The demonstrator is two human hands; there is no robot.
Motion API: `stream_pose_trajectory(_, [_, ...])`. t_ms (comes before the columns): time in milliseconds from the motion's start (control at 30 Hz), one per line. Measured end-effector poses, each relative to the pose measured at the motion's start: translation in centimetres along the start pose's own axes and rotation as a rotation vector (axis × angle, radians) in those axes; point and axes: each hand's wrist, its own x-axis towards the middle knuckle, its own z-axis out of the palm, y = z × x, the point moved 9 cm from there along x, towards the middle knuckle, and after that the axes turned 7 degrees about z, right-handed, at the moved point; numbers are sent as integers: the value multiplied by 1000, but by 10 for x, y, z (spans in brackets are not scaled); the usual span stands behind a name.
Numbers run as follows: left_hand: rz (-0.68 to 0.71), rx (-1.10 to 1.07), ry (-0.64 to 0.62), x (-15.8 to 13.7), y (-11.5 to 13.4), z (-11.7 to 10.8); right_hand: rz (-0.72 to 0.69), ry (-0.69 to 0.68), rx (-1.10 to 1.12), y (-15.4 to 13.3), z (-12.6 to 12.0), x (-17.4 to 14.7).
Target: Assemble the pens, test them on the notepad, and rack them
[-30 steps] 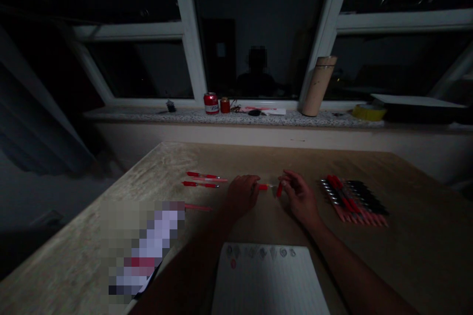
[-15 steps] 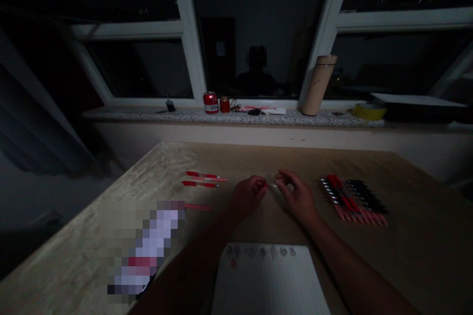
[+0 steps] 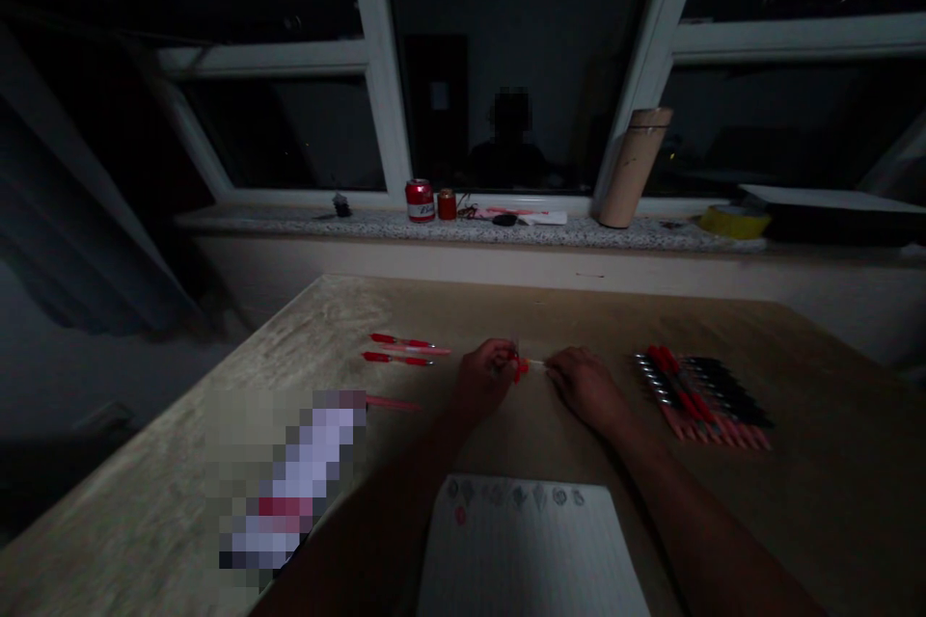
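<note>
I see the left hand with its grip pinching the red part of a slim red-and-clear pen at its fingertips, over the middle of the brown table. The pen's thin, pale end points right to the fingertips of the right hand; whether that grip pinches or merely touches it, I cannot tell. A white lined paper sheet lies on the near side.

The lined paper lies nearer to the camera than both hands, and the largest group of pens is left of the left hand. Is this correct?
Not quite: the head view shows the largest group of pens to the right of the right hand. The lined paper is where you say.
</note>
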Motion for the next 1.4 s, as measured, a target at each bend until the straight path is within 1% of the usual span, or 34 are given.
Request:
stream_pose_trajectory(167, [-25,-35,72,1,-3,-10,-11,20,20,3,-1,-4])
stream_pose_trajectory(267, [-23,-49,74,1,-2,-12,-17,39,49,3,-3,-4])
stream_pose_trajectory(333, [-16,-57,58,1,-3,-11,-19,78,121,1,-8,-4])
stream_pose_trajectory(433, [-31,-45,22,0,-5,-5,-5,166,339,0,-20,-4])
stream_pose_trajectory(500, [-45,-39,-17,-1,-6,0,38,206,526,2,-25,-3])
stream_pose_trajectory(667, [-24,1,-100,-4,-5,11,226,192,1044,6,-26,2])
stream_pose_trajectory(733, [13,48,-142,-4,-1,14,221,186,1196,0,-30,3])
stream_pose_trajectory(800, [36,104,-175,-5,1,16,199,186,1273,-6,-35,4])
stream_pose_trajectory(933, [55,185,-199,-6,5,17,178,189,1286,-13,-41,3])
stream_pose_trajectory(1100, [91,179,-231,-6,10,19,198,179,1254,-12,-38,2])
stream_pose_trajectory(1233, [87,198,-239,-6,10,20,176,177,1220,-13,-39,3])
stream_pose_trajectory(1400, [72,211,-232,-5,8,21,185,165,1221,-14,-39,2])
